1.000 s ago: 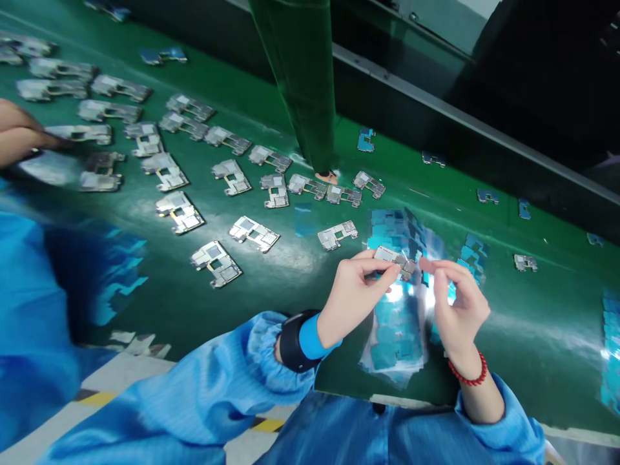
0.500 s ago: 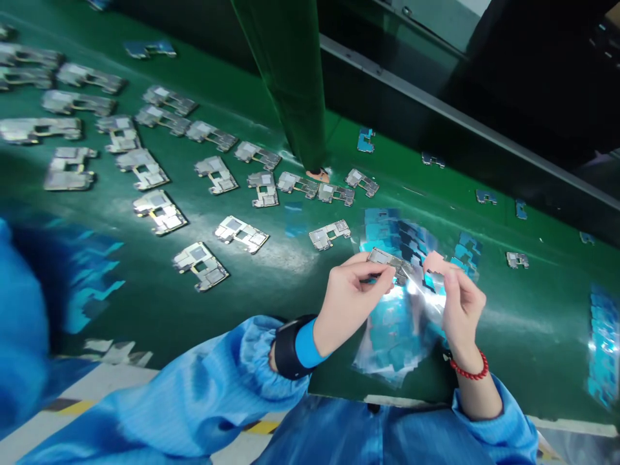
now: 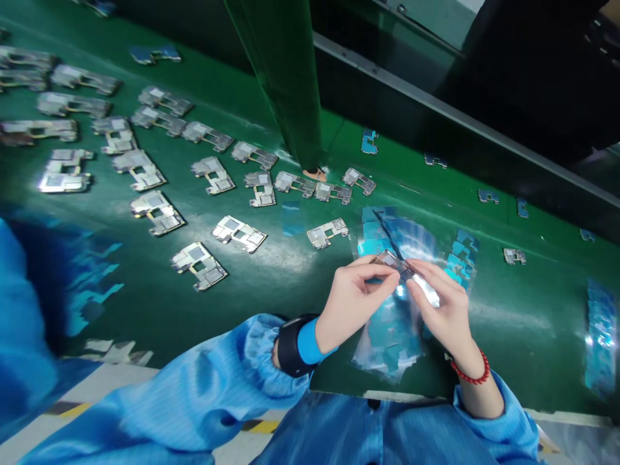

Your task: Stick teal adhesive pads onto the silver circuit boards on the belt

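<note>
My left hand (image 3: 356, 294) pinches a small phone circuit board (image 3: 386, 258) by its near edge, tilted above the table. My right hand (image 3: 443, 297) meets it at the board's right end, thumb and forefinger pinched together on a thin film (image 3: 389, 236). That film looks dark and narrow, seen almost edge-on; its lower part is hidden by the fingers. Beneath both hands lie overlapping clear sheets with blue die-cut film pieces (image 3: 387, 339). A bright shiny patch shows under my right palm.
Several circuit boards (image 3: 239, 234) lie spread over the green table (image 3: 271, 294) to the left. Another film sheet (image 3: 462, 258) is close on the right, one more (image 3: 600, 336) at the far right. A green post (image 3: 290, 84) rises behind. Someone's blue sleeve (image 3: 22, 323) is at left.
My right hand has moved left with the thin film, from beside the board onto its right end. My left hand keeps its hold on the board.
</note>
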Demonstrator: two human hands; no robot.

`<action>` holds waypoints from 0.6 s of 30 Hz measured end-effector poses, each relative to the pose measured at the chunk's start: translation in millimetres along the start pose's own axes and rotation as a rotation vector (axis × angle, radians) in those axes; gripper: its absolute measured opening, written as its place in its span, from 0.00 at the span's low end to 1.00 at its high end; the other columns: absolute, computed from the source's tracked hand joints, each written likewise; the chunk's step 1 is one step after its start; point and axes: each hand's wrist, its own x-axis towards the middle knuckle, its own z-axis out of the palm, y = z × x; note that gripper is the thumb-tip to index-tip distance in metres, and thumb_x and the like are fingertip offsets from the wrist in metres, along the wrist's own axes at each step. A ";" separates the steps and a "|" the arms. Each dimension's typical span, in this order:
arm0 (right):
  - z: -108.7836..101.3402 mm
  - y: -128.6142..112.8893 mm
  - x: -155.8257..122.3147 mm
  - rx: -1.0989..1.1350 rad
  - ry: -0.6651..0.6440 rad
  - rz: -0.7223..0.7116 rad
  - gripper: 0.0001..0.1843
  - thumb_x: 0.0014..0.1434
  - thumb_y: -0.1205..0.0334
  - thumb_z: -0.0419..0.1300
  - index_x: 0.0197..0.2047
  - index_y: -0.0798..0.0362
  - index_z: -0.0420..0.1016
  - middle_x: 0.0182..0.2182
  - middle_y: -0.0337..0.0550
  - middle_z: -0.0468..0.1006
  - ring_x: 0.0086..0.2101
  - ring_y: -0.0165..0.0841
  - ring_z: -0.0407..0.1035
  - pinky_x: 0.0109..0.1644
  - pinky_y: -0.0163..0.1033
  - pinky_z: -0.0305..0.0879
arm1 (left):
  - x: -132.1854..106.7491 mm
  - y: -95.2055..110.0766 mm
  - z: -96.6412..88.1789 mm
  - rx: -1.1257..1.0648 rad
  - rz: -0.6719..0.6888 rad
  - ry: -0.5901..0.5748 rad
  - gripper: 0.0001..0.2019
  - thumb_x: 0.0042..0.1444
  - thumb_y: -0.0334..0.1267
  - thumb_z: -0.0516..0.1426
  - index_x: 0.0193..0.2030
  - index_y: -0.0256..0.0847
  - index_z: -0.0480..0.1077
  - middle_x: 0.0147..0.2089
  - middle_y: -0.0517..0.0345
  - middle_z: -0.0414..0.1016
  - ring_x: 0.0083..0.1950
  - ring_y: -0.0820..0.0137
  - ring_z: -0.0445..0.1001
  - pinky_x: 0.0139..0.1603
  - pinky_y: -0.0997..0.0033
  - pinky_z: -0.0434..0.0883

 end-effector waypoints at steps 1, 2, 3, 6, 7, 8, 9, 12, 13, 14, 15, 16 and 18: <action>-1.5 1.0 -0.3 0.092 -0.024 0.080 0.12 0.60 0.63 0.62 0.47 0.48 0.81 0.48 0.47 0.81 0.49 0.39 0.76 0.54 0.49 0.74 | -0.7 -0.5 -0.1 0.014 0.009 -0.006 0.05 0.50 0.37 0.64 0.31 0.37 0.81 0.35 0.53 0.73 0.33 0.69 0.76 0.31 0.74 0.78; -3.0 2.6 -0.5 0.202 -0.036 0.170 0.11 0.59 0.60 0.64 0.45 0.47 0.82 0.48 0.47 0.81 0.49 0.40 0.76 0.53 0.48 0.74 | -1.4 -0.8 -0.2 0.023 0.014 -0.018 0.05 0.50 0.36 0.64 0.31 0.37 0.81 0.36 0.53 0.74 0.34 0.69 0.76 0.31 0.73 0.79; -4.3 4.5 -0.5 0.308 -0.038 0.263 0.10 0.56 0.58 0.66 0.42 0.47 0.83 0.47 0.46 0.82 0.48 0.40 0.76 0.53 0.48 0.74 | -2.1 -1.0 -0.1 0.026 0.014 -0.031 0.06 0.50 0.37 0.64 0.32 0.37 0.81 0.37 0.52 0.73 0.35 0.68 0.76 0.32 0.73 0.79; -6.7 10.0 0.7 0.495 -0.011 0.478 0.09 0.51 0.53 0.70 0.34 0.47 0.84 0.39 0.45 0.84 0.43 0.42 0.78 0.50 0.50 0.75 | -3.1 -1.2 0.0 0.018 0.010 -0.065 0.05 0.51 0.36 0.64 0.32 0.38 0.81 0.37 0.53 0.72 0.34 0.70 0.75 0.33 0.72 0.80; -6.9 11.4 1.5 0.511 -0.003 0.511 0.09 0.52 0.53 0.70 0.34 0.48 0.84 0.38 0.45 0.84 0.42 0.42 0.78 0.50 0.51 0.75 | -3.1 -1.2 0.0 0.020 0.005 -0.072 0.06 0.51 0.36 0.63 0.33 0.38 0.81 0.37 0.54 0.72 0.33 0.71 0.75 0.33 0.72 0.80; -6.7 12.5 2.3 0.516 0.012 0.523 0.10 0.53 0.52 0.69 0.35 0.48 0.84 0.38 0.46 0.84 0.42 0.41 0.78 0.50 0.51 0.75 | -3.1 -1.0 -0.1 0.027 0.001 -0.076 0.06 0.51 0.36 0.63 0.33 0.38 0.81 0.36 0.54 0.71 0.32 0.72 0.74 0.32 0.73 0.80; -6.5 13.4 3.2 0.520 0.037 0.522 0.10 0.54 0.52 0.67 0.36 0.48 0.84 0.38 0.46 0.84 0.43 0.41 0.78 0.50 0.51 0.74 | -3.0 -0.8 -0.3 0.040 -0.004 -0.080 0.06 0.51 0.36 0.63 0.33 0.38 0.81 0.36 0.55 0.71 0.31 0.72 0.74 0.31 0.73 0.79; -6.9 15.9 4.4 0.520 0.175 0.520 0.12 0.59 0.51 0.63 0.39 0.49 0.82 0.42 0.47 0.83 0.43 0.38 0.77 0.46 0.47 0.75 | -2.7 1.1 -1.1 0.088 -0.026 -0.069 0.07 0.50 0.37 0.63 0.32 0.37 0.81 0.35 0.53 0.72 0.31 0.71 0.73 0.27 0.74 0.78; -8.0 17.1 4.1 0.491 0.250 0.514 0.13 0.61 0.51 0.61 0.41 0.49 0.81 0.42 0.47 0.82 0.40 0.37 0.78 0.43 0.44 0.76 | -2.4 2.0 -1.5 0.106 -0.031 -0.062 0.07 0.50 0.37 0.63 0.32 0.37 0.81 0.34 0.53 0.73 0.32 0.70 0.73 0.26 0.74 0.77; -9.7 18.5 3.2 0.434 0.339 0.501 0.15 0.62 0.50 0.59 0.43 0.51 0.80 0.42 0.48 0.82 0.37 0.35 0.78 0.39 0.42 0.75 | -2.0 3.0 -2.1 0.126 -0.037 -0.063 0.07 0.49 0.37 0.63 0.31 0.37 0.81 0.32 0.52 0.73 0.33 0.68 0.73 0.26 0.75 0.77; -12.0 20.1 1.9 0.345 0.436 0.469 0.17 0.63 0.50 0.58 0.45 0.52 0.79 0.40 0.48 0.82 0.34 0.33 0.77 0.36 0.40 0.75 | -1.2 4.0 -3.0 0.148 -0.044 -0.073 0.07 0.50 0.38 0.62 0.30 0.37 0.80 0.30 0.52 0.74 0.34 0.67 0.74 0.26 0.75 0.77; -14.5 22.0 0.1 0.224 0.527 0.413 0.18 0.64 0.50 0.57 0.46 0.53 0.79 0.36 0.47 0.82 0.30 0.32 0.76 0.33 0.38 0.74 | -0.2 4.9 -4.2 0.172 -0.050 -0.090 0.08 0.51 0.38 0.61 0.28 0.37 0.80 0.28 0.52 0.73 0.35 0.66 0.74 0.26 0.75 0.76; -19.1 25.6 -4.0 -0.038 0.616 0.247 0.17 0.65 0.52 0.56 0.47 0.54 0.79 0.27 0.42 0.81 0.23 0.29 0.73 0.28 0.35 0.71 | 2.6 6.8 -7.9 0.247 -0.047 -0.131 0.11 0.53 0.40 0.60 0.26 0.37 0.79 0.25 0.54 0.72 0.34 0.66 0.74 0.26 0.74 0.76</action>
